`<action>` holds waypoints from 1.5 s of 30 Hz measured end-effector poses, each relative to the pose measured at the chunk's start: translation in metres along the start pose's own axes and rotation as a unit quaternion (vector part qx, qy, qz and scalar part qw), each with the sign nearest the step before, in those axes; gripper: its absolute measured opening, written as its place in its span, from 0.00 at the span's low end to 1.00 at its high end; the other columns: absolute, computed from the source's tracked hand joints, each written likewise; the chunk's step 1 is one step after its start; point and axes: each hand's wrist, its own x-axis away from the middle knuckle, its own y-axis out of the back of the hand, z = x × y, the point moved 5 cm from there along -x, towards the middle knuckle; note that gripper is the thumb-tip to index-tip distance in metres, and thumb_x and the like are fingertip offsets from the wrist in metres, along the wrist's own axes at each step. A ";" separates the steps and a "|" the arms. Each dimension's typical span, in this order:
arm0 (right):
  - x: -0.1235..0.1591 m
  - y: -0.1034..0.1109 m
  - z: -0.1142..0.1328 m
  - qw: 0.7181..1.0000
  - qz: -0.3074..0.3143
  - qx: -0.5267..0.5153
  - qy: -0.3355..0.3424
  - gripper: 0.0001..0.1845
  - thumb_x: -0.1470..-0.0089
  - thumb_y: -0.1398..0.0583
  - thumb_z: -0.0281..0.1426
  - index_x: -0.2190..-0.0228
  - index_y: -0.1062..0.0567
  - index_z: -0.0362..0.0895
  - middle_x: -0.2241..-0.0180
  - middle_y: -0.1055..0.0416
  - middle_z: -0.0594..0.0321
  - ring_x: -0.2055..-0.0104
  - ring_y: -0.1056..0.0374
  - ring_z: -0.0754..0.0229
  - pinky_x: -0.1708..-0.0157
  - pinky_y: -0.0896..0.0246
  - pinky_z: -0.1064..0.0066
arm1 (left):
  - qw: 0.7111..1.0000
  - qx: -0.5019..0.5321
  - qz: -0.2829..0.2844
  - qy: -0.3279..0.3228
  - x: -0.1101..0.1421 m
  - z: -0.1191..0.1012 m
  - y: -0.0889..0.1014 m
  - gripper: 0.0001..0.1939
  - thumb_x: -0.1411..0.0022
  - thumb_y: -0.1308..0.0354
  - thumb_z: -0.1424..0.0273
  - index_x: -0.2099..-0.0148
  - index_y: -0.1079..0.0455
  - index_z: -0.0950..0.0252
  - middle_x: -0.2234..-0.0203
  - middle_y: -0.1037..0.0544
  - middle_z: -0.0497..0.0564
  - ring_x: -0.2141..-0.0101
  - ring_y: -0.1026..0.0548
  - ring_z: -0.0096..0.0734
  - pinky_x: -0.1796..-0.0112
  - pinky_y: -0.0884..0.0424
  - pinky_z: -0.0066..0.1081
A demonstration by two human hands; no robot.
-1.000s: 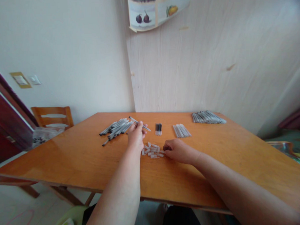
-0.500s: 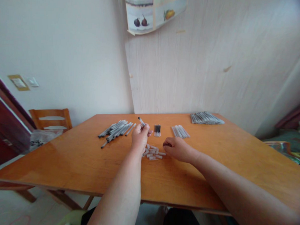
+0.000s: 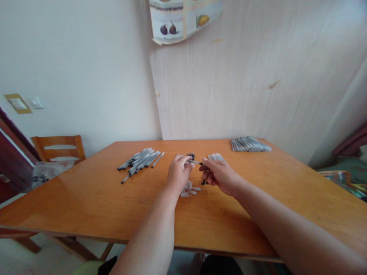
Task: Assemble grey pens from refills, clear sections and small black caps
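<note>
The pen [image 3: 196, 162] is in the middle of the picture, just right of centre, lying sideways between the two hands. The left hand [image 3: 181, 169] pinches it with fingers closed. The right hand [image 3: 218, 174] has come up from the table [image 3: 138, 213], and its curled fingers are at the pen's dark end; I cannot tell if they grip it. A small dark bit [image 3: 203, 182] shows under them. So now both hands seem to work on one pen, where before only the left had it. Below are little clear caps [image 3: 190, 190], partly hidden. Clear tubes [image 3: 216, 157] peek out behind the right hand. More pens [image 3: 140, 161] lie left of centre.
</note>
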 end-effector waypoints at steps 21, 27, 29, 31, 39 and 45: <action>-0.006 -0.004 -0.007 0.995 0.060 -0.083 -0.003 0.16 0.40 0.44 0.39 0.70 0.27 0.39 0.80 0.30 0.62 0.85 0.40 0.70 0.87 0.51 0.79 | 0.930 0.285 0.077 0.217 0.011 0.013 -0.020 0.18 0.47 0.33 0.59 0.60 0.27 0.65 0.67 0.21 0.53 0.69 0.24 0.28 0.68 0.32 0.26; -0.005 -0.005 -0.006 0.995 0.067 -0.077 -0.003 0.14 0.40 0.44 0.36 0.71 0.28 0.39 0.79 0.30 0.62 0.84 0.40 0.70 0.87 0.50 0.79 | 0.926 0.297 0.076 0.220 0.009 0.014 -0.021 0.17 0.49 0.32 0.60 0.61 0.28 0.66 0.68 0.21 0.53 0.70 0.24 0.27 0.66 0.32 0.27; -0.003 -0.005 -0.004 0.996 0.056 -0.072 0.008 0.12 0.41 0.43 0.35 0.72 0.28 0.39 0.79 0.30 0.63 0.84 0.40 0.71 0.86 0.49 0.79 | 0.927 0.295 0.073 0.221 0.009 0.015 -0.021 0.18 0.49 0.31 0.60 0.61 0.28 0.66 0.68 0.21 0.52 0.69 0.24 0.27 0.66 0.32 0.27; -0.002 -0.006 -0.003 0.996 0.046 -0.069 0.012 0.11 0.42 0.42 0.34 0.73 0.28 0.40 0.80 0.30 0.63 0.84 0.41 0.71 0.86 0.50 0.80 | 0.927 0.293 0.072 0.224 0.009 0.015 -0.021 0.19 0.50 0.31 0.60 0.61 0.29 0.66 0.69 0.21 0.52 0.69 0.24 0.27 0.66 0.33 0.27; -0.003 -0.004 0.001 0.996 0.020 -0.049 0.070 0.14 0.49 0.39 0.38 0.77 0.31 0.42 0.80 0.29 0.65 0.85 0.43 0.71 0.87 0.53 0.79 | 0.923 0.302 0.066 0.231 0.010 0.014 -0.021 0.17 0.49 0.31 0.62 0.62 0.29 0.67 0.69 0.21 0.51 0.69 0.24 0.26 0.66 0.32 0.25; -0.005 -0.003 0.001 0.993 0.000 0.013 0.117 0.16 0.48 0.39 0.42 0.76 0.32 0.43 0.79 0.30 0.66 0.85 0.43 0.71 0.87 0.52 0.78 | 0.919 0.310 0.057 0.237 0.010 0.013 -0.022 0.17 0.50 0.30 0.63 0.63 0.29 0.67 0.70 0.22 0.51 0.70 0.24 0.25 0.68 0.33 0.24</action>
